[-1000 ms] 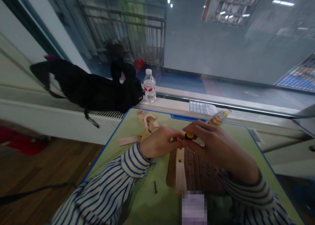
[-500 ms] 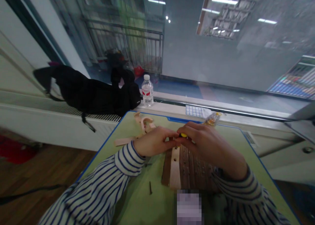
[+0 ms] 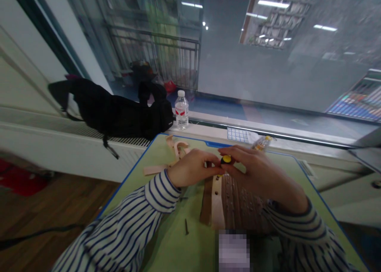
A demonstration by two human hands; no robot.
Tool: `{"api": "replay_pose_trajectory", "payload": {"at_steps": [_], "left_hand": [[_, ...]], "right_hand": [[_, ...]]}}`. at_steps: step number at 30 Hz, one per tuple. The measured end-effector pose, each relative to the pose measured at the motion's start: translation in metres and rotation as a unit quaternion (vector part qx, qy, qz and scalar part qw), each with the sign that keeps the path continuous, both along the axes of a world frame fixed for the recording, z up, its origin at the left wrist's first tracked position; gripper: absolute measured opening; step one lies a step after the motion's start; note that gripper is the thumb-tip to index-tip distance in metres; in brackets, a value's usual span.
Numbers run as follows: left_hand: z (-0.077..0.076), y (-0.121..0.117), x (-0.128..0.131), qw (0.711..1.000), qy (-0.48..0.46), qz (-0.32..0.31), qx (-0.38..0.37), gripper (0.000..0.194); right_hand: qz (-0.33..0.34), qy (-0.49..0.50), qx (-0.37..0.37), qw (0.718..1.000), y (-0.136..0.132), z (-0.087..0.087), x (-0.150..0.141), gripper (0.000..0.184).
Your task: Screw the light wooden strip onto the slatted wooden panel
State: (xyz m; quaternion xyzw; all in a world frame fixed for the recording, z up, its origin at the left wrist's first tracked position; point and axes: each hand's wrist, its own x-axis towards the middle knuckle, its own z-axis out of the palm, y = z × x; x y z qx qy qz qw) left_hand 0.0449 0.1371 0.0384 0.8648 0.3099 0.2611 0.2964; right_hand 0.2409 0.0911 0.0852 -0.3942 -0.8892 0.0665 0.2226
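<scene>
My right hand [image 3: 253, 169] pinches a short black-and-yellow screwdriver-like handle [image 3: 226, 160], its round yellow end facing up. My left hand [image 3: 193, 169] is closed beside it, thumb and fingertips drawn together by the handle's lower part; what they grip is hidden. Below both hands lies a pale wooden strip [image 3: 218, 208] with dark holes, along the left side of a brown board [image 3: 238, 208] with rows of small holes. A dark screw [image 3: 186, 227] rests on the table left of the strip, and another small dark piece [image 3: 183, 198] lies near my left cuff.
Curved wooden parts [image 3: 180, 147] and a flat wooden piece [image 3: 153, 169] lie at the table's back left. A plastic bag [image 3: 262, 143] is at the back edge. On the sill stand a water bottle [image 3: 181, 111] and a black bag [image 3: 125, 115]. The green table [image 3: 166, 240] has a blue rim.
The yellow end of the handle shows more fully between my fingers, and my right fingers have shifted around it. The whole view has moved slightly; the wooden parts and screw lie as before.
</scene>
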Motion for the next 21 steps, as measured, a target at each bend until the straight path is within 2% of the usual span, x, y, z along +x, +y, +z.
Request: {"api": "replay_pose_trajectory", "payload": {"at_steps": [4,11,17,21], "left_hand": [[0.0025,-0.0016,-0.0003,1.0,-0.004,-0.007,0.005,0.018],[0.0026,-0.0041,-0.002,0.999,0.019,-0.031,-0.007,0.02],[-0.0014,-0.0013,0.0,0.999,-0.004,0.008,-0.036,0.017],[-0.0019,0.0007,-0.0003,0.998,-0.003,0.007,-0.061,0.02]], "right_hand": [[0.009,-0.002,-0.031,0.999,-0.0013,0.0021,-0.0008,0.023],[-0.051,-0.049,-0.018,0.997,-0.0008,0.0039,-0.0054,0.022],[-0.043,-0.045,-0.016,0.998,0.0003,0.0037,-0.0056,0.021],[-0.039,-0.034,-0.033,0.998,0.0011,0.0059,-0.0038,0.022]]}}
